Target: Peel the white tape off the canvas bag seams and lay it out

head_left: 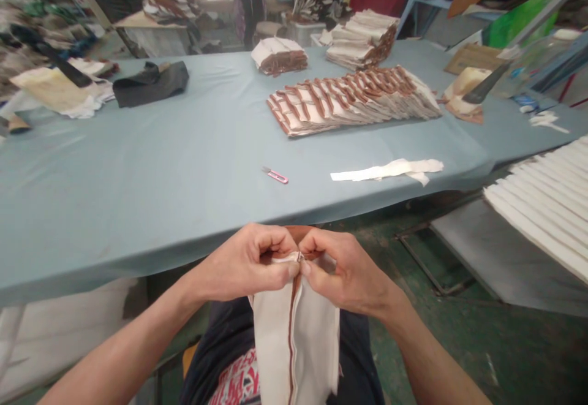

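Head view: at lower centre, the cream fabric piece is pinched at its top edge by the left hand and right hand, so its handling seems unfinished; whether the stacked pieces at upper right are done cannot be told.

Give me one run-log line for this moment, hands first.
left hand: pinching cream fabric piece; right hand: pinching same piece; pink snips: lying on table

Beyond the hands, the table bears snips left of strips, stacks behind.
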`<state>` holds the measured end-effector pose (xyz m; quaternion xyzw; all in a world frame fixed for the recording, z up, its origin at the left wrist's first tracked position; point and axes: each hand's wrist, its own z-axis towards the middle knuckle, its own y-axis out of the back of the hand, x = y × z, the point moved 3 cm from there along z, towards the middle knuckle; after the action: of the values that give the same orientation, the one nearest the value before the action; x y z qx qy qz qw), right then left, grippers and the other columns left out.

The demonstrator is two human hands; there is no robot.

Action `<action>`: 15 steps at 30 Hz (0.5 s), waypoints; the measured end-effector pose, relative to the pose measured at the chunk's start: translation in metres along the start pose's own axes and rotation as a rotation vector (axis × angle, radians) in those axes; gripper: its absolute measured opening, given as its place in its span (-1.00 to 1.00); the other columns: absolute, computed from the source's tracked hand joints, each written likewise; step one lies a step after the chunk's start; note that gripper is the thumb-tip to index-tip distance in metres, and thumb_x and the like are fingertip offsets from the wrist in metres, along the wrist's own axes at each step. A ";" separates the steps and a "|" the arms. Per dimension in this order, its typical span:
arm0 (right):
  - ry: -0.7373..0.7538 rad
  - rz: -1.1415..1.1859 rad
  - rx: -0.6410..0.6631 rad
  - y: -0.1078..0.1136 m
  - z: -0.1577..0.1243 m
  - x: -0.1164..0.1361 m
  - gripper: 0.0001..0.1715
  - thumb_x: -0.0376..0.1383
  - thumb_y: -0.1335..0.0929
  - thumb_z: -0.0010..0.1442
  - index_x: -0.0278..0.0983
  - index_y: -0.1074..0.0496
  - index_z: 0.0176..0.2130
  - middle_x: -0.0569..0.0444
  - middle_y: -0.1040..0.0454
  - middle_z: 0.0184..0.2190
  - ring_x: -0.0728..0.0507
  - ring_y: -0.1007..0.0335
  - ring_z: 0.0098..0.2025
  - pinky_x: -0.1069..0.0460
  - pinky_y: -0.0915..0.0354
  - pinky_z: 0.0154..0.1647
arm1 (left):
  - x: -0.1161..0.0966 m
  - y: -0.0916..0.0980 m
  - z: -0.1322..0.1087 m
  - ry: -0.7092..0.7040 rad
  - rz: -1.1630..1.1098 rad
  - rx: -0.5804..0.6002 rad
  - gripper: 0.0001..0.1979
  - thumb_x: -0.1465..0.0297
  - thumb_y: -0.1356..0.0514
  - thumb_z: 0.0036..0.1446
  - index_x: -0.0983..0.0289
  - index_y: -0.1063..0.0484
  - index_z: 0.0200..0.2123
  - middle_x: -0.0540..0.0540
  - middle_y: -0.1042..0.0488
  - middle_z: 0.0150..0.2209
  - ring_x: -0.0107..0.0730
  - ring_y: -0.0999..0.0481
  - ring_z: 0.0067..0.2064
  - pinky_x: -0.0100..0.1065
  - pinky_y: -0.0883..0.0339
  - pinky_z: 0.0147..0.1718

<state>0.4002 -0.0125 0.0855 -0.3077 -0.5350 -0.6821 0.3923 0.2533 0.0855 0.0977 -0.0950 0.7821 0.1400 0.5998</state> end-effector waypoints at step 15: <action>0.111 -0.231 -0.151 -0.010 0.010 0.007 -0.89 -0.37 -0.38 0.22 -0.20 -0.36 -0.23 0.06 -0.56 -0.29 -0.13 -0.48 -0.24 -0.03 -0.29 -0.17 | 0.015 0.017 -0.014 -0.011 -0.008 -0.027 -0.66 0.18 -0.21 0.29 0.38 -0.48 -0.35 -0.03 -0.35 -0.47 -0.53 -0.22 -0.45 -0.50 -0.10 -0.51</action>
<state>0.3875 -0.0033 0.0888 -0.2343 -0.4915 -0.7769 0.3160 0.2313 0.0976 0.0879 -0.1057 0.7764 0.1486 0.6032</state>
